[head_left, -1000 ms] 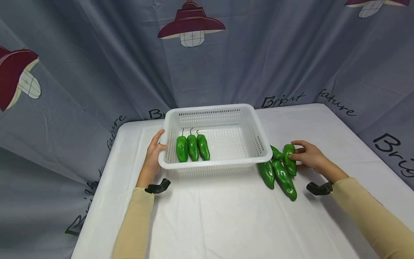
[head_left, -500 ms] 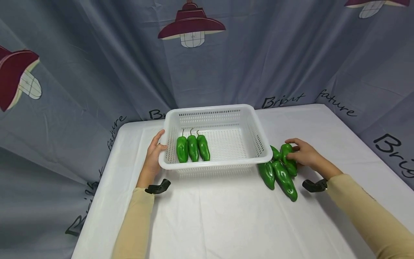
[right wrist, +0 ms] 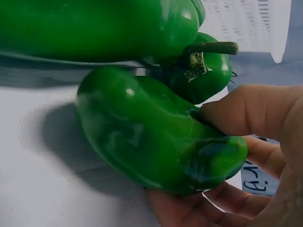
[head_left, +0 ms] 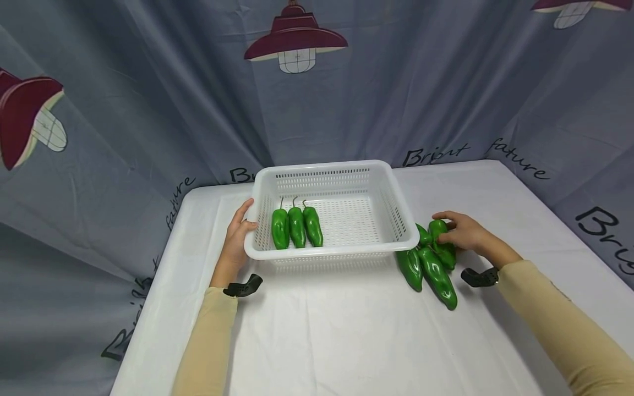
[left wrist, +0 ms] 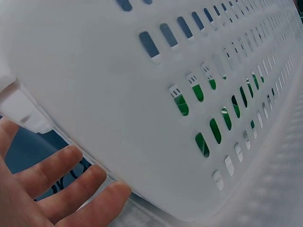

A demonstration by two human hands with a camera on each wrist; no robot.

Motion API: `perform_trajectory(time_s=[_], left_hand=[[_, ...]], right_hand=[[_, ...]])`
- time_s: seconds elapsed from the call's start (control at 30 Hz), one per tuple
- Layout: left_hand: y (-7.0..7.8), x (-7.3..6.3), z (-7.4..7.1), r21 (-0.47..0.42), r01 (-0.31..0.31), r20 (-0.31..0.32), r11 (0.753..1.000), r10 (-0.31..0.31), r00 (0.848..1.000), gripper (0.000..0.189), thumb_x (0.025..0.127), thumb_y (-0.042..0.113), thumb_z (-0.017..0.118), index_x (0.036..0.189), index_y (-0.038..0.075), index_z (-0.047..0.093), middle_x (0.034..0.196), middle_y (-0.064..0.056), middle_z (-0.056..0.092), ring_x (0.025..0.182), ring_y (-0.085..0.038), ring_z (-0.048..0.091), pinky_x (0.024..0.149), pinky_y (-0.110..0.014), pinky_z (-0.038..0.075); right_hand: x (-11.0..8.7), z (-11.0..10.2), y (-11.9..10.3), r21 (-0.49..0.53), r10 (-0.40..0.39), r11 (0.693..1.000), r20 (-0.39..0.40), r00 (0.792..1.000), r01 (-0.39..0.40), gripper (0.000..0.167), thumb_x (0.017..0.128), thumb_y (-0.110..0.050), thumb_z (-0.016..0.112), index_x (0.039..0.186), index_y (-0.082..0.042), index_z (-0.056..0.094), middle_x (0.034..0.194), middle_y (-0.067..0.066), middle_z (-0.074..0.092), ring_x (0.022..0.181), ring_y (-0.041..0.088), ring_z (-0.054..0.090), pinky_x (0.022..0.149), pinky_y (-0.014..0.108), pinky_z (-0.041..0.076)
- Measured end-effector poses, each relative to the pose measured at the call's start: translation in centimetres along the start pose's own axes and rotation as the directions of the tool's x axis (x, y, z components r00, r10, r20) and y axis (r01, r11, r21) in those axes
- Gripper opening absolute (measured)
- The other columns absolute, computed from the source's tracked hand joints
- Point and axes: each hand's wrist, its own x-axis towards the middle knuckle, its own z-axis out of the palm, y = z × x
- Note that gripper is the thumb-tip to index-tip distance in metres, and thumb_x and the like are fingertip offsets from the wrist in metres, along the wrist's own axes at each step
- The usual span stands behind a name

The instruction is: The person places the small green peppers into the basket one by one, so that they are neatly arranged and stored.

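At the left end of a white plastic basket (head_left: 337, 252), my left hand (head_left: 233, 241) grips the rim, its thumb over the edge. In the left wrist view its fingers (left wrist: 90, 187) lie along the outer wall. Three green peppers (head_left: 297, 226) lie side by side in the basket, stems toward the back. To the right of the basket, my right hand (head_left: 465, 234) pinches another green pepper (right wrist: 137, 127) between thumb and fingers. Against that pepper lie more green peppers (head_left: 437, 278) in a small cluster, one with its stem (right wrist: 215, 48) showing close to my thumb.
A white cloth (head_left: 356, 330) covers the table. Behind it hangs a grey-blue curtain (head_left: 416, 82) printed with red lamps and lettering. The basket's right front corner overlaps part of the pepper cluster in the head view.
My right hand has shifted slightly left, and the pepper in it has moved a little toward the cluster. My left hand and the basket have stayed in place.
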Motion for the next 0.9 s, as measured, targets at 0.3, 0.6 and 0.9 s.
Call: perform_trajectory(time_s=[0.3,0.6,0.9], left_hand=[[-0.1,0.0,0.0,0.010,-0.001,-0.006,1.000,0.002,1.000,0.073,0.091,0.005,0.038,0.161,0.022,0.026,0.163,-0.008,0.034,0.133,-0.025,0.047,0.089,-0.022,0.050],[0.0,0.0,0.0,-0.008,0.008,0.003,1.000,-0.008,1.000,0.073,0.092,0.003,0.037,0.162,0.021,0.025,0.163,-0.010,0.034,0.133,-0.025,0.046,0.091,-0.023,0.050],[0.3,-0.2,0.1,-0.006,-0.001,0.009,1.000,0.001,1.000,0.073,0.092,0.003,0.037,0.162,0.020,0.024,0.163,-0.011,0.034,0.132,-0.027,0.047,0.088,-0.024,0.052]], right_hand=[[0.3,-0.2,0.8,0.124,0.029,0.992,0.030,0.999,-0.033,0.075,0.093,-0.013,0.064,0.156,0.003,0.027,0.147,0.046,0.032,0.115,0.048,0.059,0.082,0.047,0.061],[0.4,-0.7,1.4,0.237,0.037,0.970,0.065,0.997,-0.051,0.080,0.096,-0.014,0.063,0.159,0.002,0.017,0.151,0.043,0.029,0.105,0.031,0.064,0.084,0.043,0.060],[0.6,-1.1,1.0,0.257,0.032,0.966,0.042,0.999,-0.041,0.078,0.097,-0.016,0.061,0.160,0.001,0.017,0.150,0.041,0.029,0.098,0.023,0.063,0.087,0.045,0.060]])
